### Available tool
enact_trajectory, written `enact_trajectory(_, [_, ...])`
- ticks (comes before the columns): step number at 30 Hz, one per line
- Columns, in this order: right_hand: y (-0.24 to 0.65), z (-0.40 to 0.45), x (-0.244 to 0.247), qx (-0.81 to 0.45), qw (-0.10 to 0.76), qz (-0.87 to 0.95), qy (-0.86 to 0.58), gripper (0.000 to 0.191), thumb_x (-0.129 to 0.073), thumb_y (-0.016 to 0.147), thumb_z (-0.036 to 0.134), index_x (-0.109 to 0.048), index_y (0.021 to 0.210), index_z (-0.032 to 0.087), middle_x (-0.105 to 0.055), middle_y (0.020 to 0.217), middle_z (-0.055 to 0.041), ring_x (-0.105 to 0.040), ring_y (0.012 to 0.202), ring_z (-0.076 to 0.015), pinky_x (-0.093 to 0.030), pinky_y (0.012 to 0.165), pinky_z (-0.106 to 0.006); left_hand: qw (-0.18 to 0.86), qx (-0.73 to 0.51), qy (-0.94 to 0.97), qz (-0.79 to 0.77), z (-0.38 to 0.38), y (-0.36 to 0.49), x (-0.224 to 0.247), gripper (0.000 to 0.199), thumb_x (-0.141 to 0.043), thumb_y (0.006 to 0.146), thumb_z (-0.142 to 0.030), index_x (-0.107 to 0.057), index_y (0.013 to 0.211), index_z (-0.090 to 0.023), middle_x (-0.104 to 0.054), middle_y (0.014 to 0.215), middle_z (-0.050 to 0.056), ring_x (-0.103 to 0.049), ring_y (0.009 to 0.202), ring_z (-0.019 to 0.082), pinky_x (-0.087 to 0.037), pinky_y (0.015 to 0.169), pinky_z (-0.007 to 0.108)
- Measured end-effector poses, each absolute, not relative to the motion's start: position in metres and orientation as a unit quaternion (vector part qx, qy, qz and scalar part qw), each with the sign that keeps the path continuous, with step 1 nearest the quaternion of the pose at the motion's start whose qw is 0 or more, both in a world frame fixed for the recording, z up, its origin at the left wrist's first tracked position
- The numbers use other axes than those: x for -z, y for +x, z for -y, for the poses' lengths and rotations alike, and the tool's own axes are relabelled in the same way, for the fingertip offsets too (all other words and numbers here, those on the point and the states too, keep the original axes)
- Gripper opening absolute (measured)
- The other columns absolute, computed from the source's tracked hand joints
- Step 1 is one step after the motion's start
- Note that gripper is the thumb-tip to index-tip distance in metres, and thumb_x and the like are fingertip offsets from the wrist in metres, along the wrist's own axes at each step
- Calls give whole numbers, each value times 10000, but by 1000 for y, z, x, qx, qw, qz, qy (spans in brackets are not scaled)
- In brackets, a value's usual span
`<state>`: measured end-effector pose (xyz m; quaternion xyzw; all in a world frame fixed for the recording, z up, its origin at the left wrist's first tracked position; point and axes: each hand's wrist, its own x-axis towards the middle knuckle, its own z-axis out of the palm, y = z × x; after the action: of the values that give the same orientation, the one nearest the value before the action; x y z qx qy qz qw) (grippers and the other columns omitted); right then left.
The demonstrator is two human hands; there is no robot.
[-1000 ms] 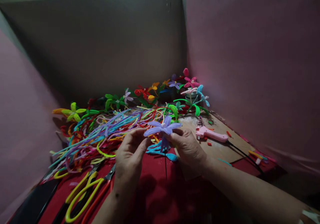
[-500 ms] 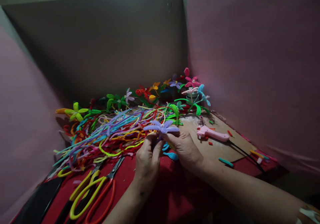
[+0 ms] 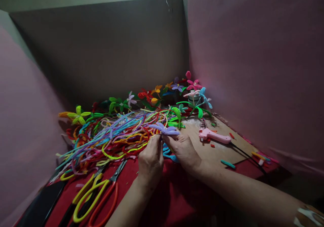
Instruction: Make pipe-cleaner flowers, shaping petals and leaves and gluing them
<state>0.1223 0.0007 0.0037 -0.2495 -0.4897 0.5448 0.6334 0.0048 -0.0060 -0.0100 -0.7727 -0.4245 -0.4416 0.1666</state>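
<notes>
A lavender fuzzy-stem flower [image 3: 165, 130] with several long petals is held up between my two hands. My left hand [image 3: 152, 158] is closed, its fingertips pinching just under the flower's centre. My right hand [image 3: 186, 151] is closed too, thumb and fingers gripping the flower's base from the right. The fingertips of both hands nearly meet there, and the stem is mostly hidden. Blue looped pieces [image 3: 170, 153] lie on the table just behind my hands.
Colourful fuzzy stems [image 3: 118, 132] are heaped at the left, with finished flowers [image 3: 144, 95] behind. Yellow-handled scissors [image 3: 88, 200] and red-handled scissors [image 3: 111, 200] lie front left. A pink glue gun [image 3: 216, 136] rests on a board [image 3: 212, 156] at the right.
My left hand's fingers have closed up nearer the flower's base and my right fingertips. The flower is tilted slightly differently. The view has shifted a little.
</notes>
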Motion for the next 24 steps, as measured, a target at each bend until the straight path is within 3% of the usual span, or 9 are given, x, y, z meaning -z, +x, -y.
enact_trajectory(3, [122, 1, -5, -565, 606, 502, -248, 251, -683, 673, 320, -676, 882, 182, -598, 799, -11, -550, 751, -144, -444, 744, -288, 93, 470, -758, 443, 10, 2, 4, 179, -446, 830, -122, -534, 982, -158, -657, 830, 44, -640, 712, 136, -485, 661, 224])
enact_trajectory(7, [125, 2, -10, -550, 583, 543, -251, 254, -719, 625, 261, -685, 865, 186, -585, 930, -34, -542, 886, -173, -439, 774, -283, 7, 491, -732, 471, 16, 2, -3, 143, -457, 826, -158, -557, 928, -168, -649, 768, 15, -620, 668, 121, -468, 638, 214])
enact_trajectory(14, [133, -1, -7, -460, 590, 584, -316, 102, -646, 712, 281, -693, 737, 195, -579, 833, -33, -498, 895, -178, -413, 775, -295, -156, 519, -683, 490, 20, 6, -8, 141, -475, 836, -254, -573, 907, -182, -609, 767, 9, -551, 681, 117, -441, 657, 220])
enact_trajectory(19, [131, -2, -4, -524, 601, 525, -298, 173, -650, 710, 341, -690, 801, 200, -577, 794, -18, -489, 745, -142, -410, 642, -256, -292, 548, -611, 491, 22, 12, -11, 161, -540, 798, -318, -584, 868, -180, -544, 679, -19, -462, 561, 79, -391, 534, 187])
enact_trajectory(24, [133, -3, -9, -620, 570, 471, -262, 247, -702, 644, 367, -698, 783, 163, -542, 658, 8, -396, 539, -74, -330, 501, -219, -525, 550, -477, 440, 23, 12, -19, 261, -629, 722, -365, -545, 864, -163, -384, 520, -84, -280, 379, 10, -211, 363, 125])
